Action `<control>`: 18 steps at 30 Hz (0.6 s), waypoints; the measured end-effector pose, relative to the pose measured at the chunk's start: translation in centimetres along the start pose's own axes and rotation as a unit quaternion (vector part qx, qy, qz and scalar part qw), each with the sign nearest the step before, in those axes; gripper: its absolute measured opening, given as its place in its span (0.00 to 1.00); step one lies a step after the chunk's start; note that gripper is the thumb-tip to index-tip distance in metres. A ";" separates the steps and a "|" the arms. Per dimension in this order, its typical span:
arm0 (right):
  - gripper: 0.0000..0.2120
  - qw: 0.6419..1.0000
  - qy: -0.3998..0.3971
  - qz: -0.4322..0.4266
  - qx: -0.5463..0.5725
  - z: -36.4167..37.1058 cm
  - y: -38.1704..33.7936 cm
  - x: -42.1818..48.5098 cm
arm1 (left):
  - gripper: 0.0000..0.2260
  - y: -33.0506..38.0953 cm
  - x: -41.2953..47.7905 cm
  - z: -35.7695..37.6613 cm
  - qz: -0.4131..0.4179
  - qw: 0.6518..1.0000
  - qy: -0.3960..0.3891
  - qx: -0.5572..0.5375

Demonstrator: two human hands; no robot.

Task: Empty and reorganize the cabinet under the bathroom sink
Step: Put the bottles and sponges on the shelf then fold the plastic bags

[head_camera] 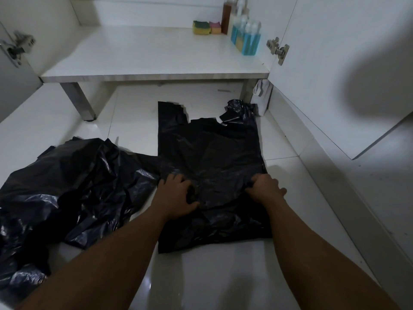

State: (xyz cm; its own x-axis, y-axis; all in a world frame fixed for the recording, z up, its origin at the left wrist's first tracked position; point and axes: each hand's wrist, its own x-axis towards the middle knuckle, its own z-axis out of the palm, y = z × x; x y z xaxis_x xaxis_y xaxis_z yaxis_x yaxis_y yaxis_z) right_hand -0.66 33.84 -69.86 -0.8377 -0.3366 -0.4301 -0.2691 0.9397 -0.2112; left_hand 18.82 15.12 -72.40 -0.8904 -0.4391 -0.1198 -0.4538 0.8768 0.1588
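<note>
Two hands grip one flat black plastic bag (207,153) spread on the white tiled floor (223,276) at the centre of the frame. The left hand (178,193) bunches plastic near the bag's left side with curled fingers; the right hand (266,189) pinches its right edge, fingers curled under. Both sit level across the bag's lower part, so neither is nearer. The bag's long axis runs from lower frame upward, its handles pointing away toward the white cabinet shelf (156,54). A fold would likely travel along that axis. A crumpled heap of black plastic bags (67,186) lies at lower left, against its left edge.
</note>
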 end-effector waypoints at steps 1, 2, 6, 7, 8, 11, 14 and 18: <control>0.22 1.000 -0.019 -0.010 0.004 0.2 -0.1 -0.1 | 0.32 0.0 0.2 0.2 -0.007 0.999 -0.023 -0.021; 0.23 0.999 -0.035 -0.006 0.001 0.4 -0.1 -0.2 | 0.34 0.0 0.3 0.3 -0.011 0.997 -0.053 -0.048; 0.23 0.999 -0.028 0.031 -0.003 0.8 0.0 -0.2 | 0.39 -0.2 0.6 0.5 -0.005 0.991 -0.100 -0.087; 0.22 0.999 -0.015 0.028 0.002 0.8 -0.2 -0.1 | 0.40 -0.2 0.5 0.4 -0.006 0.992 -0.090 -0.089; 0.21 1.000 0.003 0.019 0.011 0.7 -0.4 0.0 | 0.40 -0.2 0.5 0.3 -0.011 0.993 -0.072 -0.088; 0.19 0.998 0.046 -0.012 0.042 0.3 -1.4 0.6 | 0.38 -0.1 1.2 -0.4 -0.024 0.997 0.000 -0.071; 0.16 0.997 0.054 -0.025 0.057 -0.9 -2.8 2.4 | 0.34 0.4 3.7 -2.3 -0.019 0.997 0.015 -0.070; 0.13 0.996 0.052 -0.033 0.065 -3.7 -4.9 6.1 | 0.41 1.1 9.0 -5.8 -0.022 0.997 -0.052 -0.060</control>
State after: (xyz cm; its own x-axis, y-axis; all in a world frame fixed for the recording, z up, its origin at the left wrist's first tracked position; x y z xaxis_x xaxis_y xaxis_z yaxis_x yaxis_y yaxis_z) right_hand -6.24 27.43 -68.21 -0.8669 -0.3824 -0.3197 -0.2668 0.8977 -0.3506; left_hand 10.14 11.03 -67.59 -0.8641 -0.4479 -0.2298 -0.4985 0.8246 0.2673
